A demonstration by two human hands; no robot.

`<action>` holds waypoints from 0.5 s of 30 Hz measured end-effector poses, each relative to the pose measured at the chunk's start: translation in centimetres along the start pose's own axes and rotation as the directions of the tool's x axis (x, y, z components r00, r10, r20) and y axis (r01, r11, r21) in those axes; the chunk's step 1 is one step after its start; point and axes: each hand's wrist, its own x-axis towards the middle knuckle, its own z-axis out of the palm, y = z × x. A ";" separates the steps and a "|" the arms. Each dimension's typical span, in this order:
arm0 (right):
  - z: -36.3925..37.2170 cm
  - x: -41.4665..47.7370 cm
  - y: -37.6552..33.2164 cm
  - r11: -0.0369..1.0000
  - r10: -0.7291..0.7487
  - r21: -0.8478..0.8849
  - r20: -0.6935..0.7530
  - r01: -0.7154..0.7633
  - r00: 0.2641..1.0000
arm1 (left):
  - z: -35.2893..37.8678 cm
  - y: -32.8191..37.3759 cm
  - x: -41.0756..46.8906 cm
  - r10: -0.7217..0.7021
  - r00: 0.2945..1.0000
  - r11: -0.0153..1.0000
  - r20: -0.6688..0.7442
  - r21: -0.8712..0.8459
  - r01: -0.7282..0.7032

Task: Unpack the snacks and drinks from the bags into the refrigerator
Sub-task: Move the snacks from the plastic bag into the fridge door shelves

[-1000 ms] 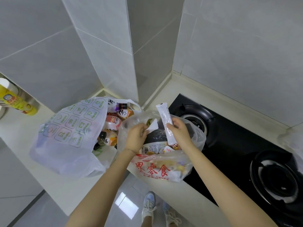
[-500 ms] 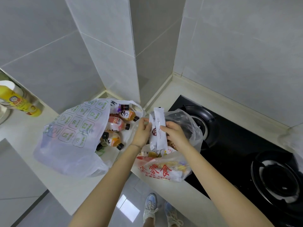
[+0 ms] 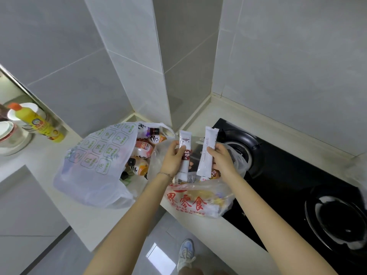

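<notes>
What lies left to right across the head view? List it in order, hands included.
Stacked bowls → yellow bottle → green-printed bag of drinks → left hand → sachet it grips → second sachet → right hand gripping it → black stove.

Bare forearms, thin wrist bracelet (image 3: 165,174), pale sneaker (image 3: 186,253)

Bright, even light; fisheye-bent edges, floor tile (image 3: 158,257) glare.
</notes>
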 end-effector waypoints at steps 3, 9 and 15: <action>-1.1 -1.1 -0.2 0.999 -0.034 -0.011 0.076 0.035 0.997 | 1.3 0.1 -2.6 0.020 0.997 1.000 -0.079 0.010 -0.019; -3.3 -5.5 0.1 0.972 -0.159 -0.134 0.230 0.193 0.960 | 2.8 -2.2 -8.9 0.034 0.950 0.998 -0.310 -0.035 -0.047; -3.5 -10.8 1.0 0.942 -0.185 -0.186 0.407 0.280 0.894 | 3.6 -4.2 -18.1 0.013 0.853 0.989 -0.522 -0.118 -0.087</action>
